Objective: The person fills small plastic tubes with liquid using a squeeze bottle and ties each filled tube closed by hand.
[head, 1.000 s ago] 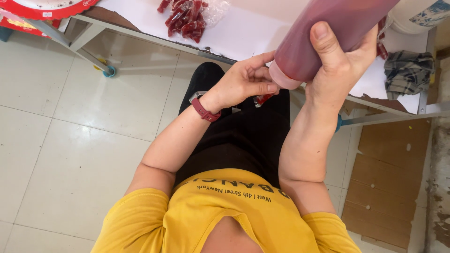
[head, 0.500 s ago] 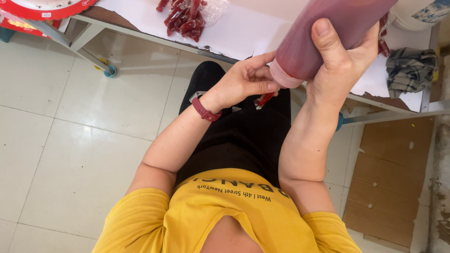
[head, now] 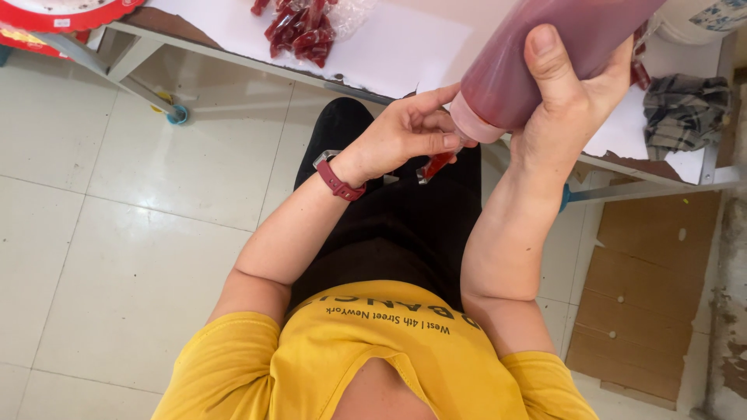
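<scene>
Red sauce fills the squeeze bottle [head: 537,54], tipped nozzle-down and wrapped tight in the right hand [head: 572,101]. Left hand [head: 405,136] pinches a small clear sachet [head: 436,165] at the nozzle, fingers closed on it, above the lap, near the white table [head: 389,54] edge.

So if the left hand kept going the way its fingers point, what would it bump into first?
The left hand points its fingers toward the pale cap end of the red squeeze bottle held in the right hand. It would meet that cap almost at once; the fingertips look to be at it already, pinching a small red-filled packet.
</scene>
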